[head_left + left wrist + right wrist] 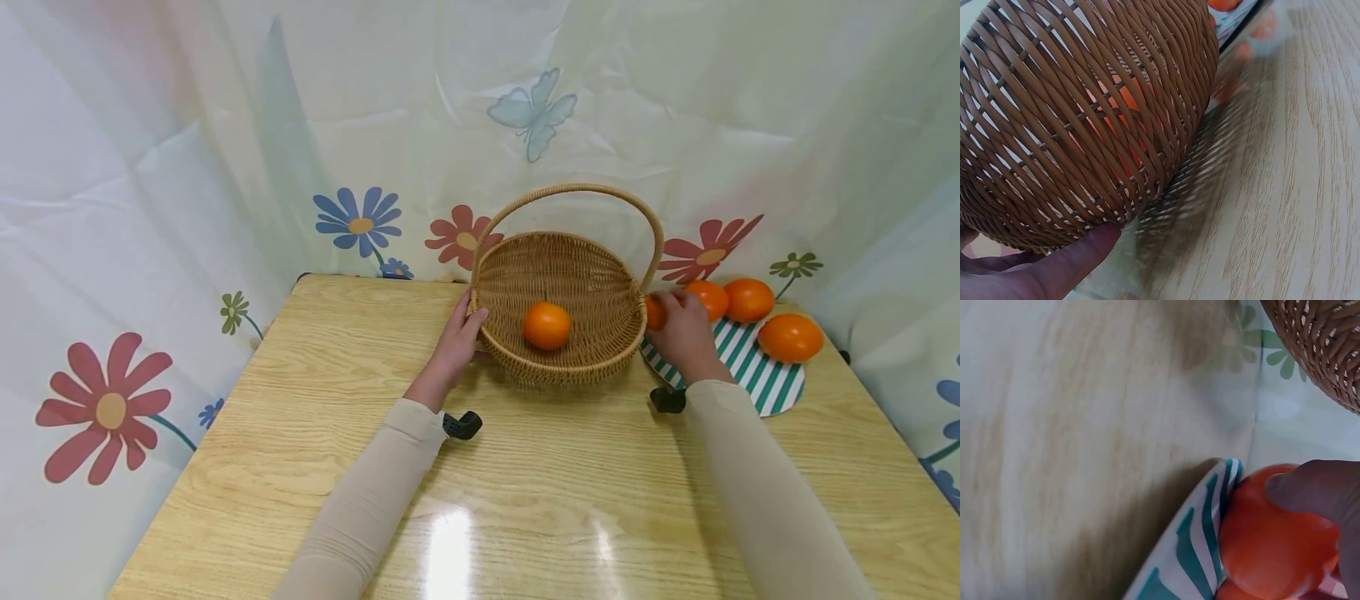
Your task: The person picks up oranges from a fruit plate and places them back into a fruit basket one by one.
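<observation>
A brown wicker basket (558, 358) with a tall hoop handle leans tilted toward me, one orange (547, 326) inside it. On its left side my left hand (455, 342) holds the rim, thumb at the front; the left wrist view has the fingers against the woven wall (1085, 125). My right hand (684, 333) grips another orange (1275, 540) just right of the basket, thumb on top of the fruit. That orange is at the left part of a green-and-white striped plate (776, 402). Several more oranges (791, 338) lie on the plate.
The wooden table (337, 367) carries everything. A floral curtain (420, 108) hangs right behind the table's back edge, close to the basket. Black wrist-camera mounts (462, 426) stick out by both wrists.
</observation>
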A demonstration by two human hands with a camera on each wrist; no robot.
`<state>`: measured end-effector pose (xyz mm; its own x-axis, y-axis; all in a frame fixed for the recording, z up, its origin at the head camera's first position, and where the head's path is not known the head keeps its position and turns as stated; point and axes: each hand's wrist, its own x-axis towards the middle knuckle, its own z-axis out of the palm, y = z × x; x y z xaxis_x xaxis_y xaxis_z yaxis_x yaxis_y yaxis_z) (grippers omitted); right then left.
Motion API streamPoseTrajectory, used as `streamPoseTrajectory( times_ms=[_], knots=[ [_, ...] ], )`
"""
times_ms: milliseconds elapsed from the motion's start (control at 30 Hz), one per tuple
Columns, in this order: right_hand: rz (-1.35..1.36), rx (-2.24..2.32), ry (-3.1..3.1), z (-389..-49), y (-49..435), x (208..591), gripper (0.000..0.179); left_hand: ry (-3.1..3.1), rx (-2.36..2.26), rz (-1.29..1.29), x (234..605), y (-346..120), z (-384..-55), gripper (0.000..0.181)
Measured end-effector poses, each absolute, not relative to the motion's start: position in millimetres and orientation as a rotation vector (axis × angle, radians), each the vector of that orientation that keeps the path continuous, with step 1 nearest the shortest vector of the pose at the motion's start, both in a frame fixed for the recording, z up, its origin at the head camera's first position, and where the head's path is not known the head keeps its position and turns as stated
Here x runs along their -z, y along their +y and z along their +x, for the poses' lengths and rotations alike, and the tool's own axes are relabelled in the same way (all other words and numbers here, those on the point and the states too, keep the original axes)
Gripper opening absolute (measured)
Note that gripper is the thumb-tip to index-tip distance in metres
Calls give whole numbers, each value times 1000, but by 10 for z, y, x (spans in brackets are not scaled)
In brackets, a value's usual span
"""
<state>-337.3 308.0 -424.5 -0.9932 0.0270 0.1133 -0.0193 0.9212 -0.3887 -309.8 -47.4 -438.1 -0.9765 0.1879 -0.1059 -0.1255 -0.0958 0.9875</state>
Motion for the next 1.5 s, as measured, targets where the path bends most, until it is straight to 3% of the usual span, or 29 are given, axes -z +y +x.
streamPoseTrajectory(
  times_ms=[867, 1500],
  knots=[
    [-33, -726, -2873, -3138, 3186, 4294, 61, 1935, -2193, 81, 4369, -488, -3077, 55],
    [-22, -776, -2813, -2939, 3170, 4097, 60, 1923, -2176, 71, 4354, -497, -3094, 54]
  ],
)
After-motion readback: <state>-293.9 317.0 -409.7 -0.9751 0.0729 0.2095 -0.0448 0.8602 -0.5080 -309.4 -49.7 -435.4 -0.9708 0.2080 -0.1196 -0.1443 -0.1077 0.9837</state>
